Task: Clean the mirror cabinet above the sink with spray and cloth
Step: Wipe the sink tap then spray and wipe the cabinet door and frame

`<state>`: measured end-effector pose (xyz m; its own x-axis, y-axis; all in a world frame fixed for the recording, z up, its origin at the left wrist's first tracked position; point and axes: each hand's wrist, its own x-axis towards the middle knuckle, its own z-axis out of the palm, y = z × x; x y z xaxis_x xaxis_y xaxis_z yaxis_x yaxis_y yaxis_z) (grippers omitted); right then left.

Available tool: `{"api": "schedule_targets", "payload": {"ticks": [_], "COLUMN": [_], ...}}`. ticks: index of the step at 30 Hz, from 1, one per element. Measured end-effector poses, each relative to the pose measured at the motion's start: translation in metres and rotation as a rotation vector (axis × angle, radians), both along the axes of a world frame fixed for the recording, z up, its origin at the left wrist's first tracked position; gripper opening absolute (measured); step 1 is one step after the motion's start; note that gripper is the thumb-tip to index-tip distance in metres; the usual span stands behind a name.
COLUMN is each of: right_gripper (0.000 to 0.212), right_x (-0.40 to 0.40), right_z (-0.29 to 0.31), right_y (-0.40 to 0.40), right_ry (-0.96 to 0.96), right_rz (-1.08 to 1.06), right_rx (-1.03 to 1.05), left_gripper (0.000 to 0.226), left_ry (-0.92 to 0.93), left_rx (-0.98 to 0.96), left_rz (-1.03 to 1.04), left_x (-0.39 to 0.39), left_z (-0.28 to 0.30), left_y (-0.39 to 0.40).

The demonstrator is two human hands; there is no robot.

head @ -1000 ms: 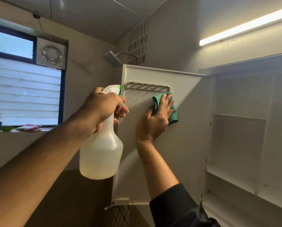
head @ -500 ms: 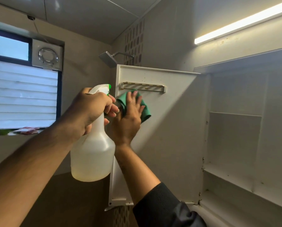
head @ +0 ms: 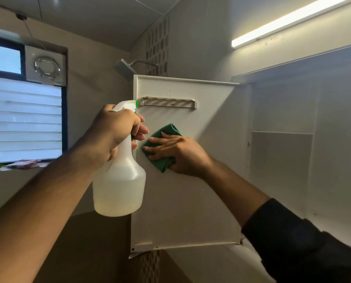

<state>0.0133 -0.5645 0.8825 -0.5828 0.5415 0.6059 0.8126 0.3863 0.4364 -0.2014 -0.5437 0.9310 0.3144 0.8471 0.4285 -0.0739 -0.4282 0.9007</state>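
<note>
Cloth: a green cloth (head: 162, 146) lies flat against the inner face of the open cabinet door (head: 182, 180), below the small rail (head: 168, 102) and close to the door's left edge; it sits under the fingers (head: 160, 144) of the right hand, with folds showing above and below them.
Right hand: the right hand (head: 176, 152) is laid on the cloth, fingers straight and a little spread, pointing left, pressing the cloth onto the door; the thumb lies low, at the cloth's lower fold.
Spray bottle: a translucent white spray bottle (head: 119, 180) with a white and green head hangs upright just left of the door's edge, beside the cloth, its body below the left hand.
Left hand: the left hand (head: 113, 131) grips the bottle's neck, fingers curled round it and over the trigger, their tips near the cloth but apart from it.
Cabinet: the cabinet (head: 293, 160) stands open at right, pale shelves and a rectangular panel inside; the door swings out towards the left.
Sleeve: a dark sleeve (head: 293, 242) covers the right forearm.
Surroundings: a window with blinds (head: 23, 119) at left, a vent fan (head: 46, 67) beside it, a shower head (head: 122, 68) above the door, a lit strip light (head: 289, 19) at upper right.
</note>
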Motion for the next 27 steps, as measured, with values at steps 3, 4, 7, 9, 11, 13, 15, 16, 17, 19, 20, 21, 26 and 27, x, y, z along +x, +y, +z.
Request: {"api": "schedule_targets", "payload": {"ticks": [3, 4, 7, 9, 11, 13, 15, 16, 17, 19, 20, 21, 26, 27], "right_gripper": [0.052, 0.055, 0.052, 0.044, 0.037, 0.036, 0.038, 0.036, 0.033, 0.027, 0.029, 0.032, 0.027, 0.025], "right_x": [0.016, 0.021, 0.036, 0.043, 0.049, 0.054, 0.055, 0.052, 0.046, 0.034, 0.033, 0.031, 0.02, 0.019], "right_z": [0.005, 0.005, 0.004, 0.003, 0.002, 0.004, 0.01, 0.015, 0.022, 0.037, 0.047, 0.056, 0.086, 0.088], "right_y": [-0.018, -0.024, -0.042, -0.052, -0.062, -0.071, -0.08, -0.083, -0.086, -0.09, -0.092, -0.096, -0.118, -0.123], "right_ry": [-0.028, -0.024, -0.008, 0.017, 0.055, 0.116, 0.214, 0.268, 0.335, 0.558, 0.713, 0.872, 1.371, 1.394], "right_rz": [-0.046, -0.059, -0.097, -0.117, -0.145, -0.212, -0.319, -0.358, -0.37, -0.308, -0.262, -0.208, -0.116, -0.124], "right_rx": [-0.094, -0.117, -0.168, -0.172, -0.161, -0.147, -0.135, -0.121, -0.098, 0.001, 0.068, 0.135, 0.442, 0.485], "left_gripper": [0.032, 0.032, 0.032, 0.031, 0.031, 0.032, 0.033, 0.033, 0.033, 0.034, 0.036, 0.038, 0.043, 0.042], "left_ry": [-0.006, -0.006, -0.011, -0.012, -0.011, -0.011, -0.009, -0.007, -0.005, -0.012, -0.019, -0.023, -0.013, -0.012], "left_rx": [0.006, 0.006, 0.003, -0.002, -0.005, -0.003, 0.005, 0.011, 0.019, 0.027, 0.027, 0.022, 0.036, 0.04], "left_rz": [-0.01, -0.014, -0.027, -0.032, -0.032, -0.031, -0.029, -0.028, -0.029, -0.029, -0.031, -0.036, -0.07, -0.076], "left_x": [0.003, 0.003, 0.003, 0.002, -0.001, -0.005, -0.009, -0.011, -0.012, -0.015, -0.017, -0.017, -0.014, -0.013], "left_z": [0.001, 0.001, 0.001, 0.001, 0.002, 0.002, 0.003, 0.005, 0.007, 0.012, 0.016, 0.02, 0.032, 0.033], "left_y": [-0.004, -0.005, -0.005, -0.005, -0.004, -0.003, -0.003, -0.004, -0.005, -0.006, -0.006, -0.006, -0.01, -0.011]}}
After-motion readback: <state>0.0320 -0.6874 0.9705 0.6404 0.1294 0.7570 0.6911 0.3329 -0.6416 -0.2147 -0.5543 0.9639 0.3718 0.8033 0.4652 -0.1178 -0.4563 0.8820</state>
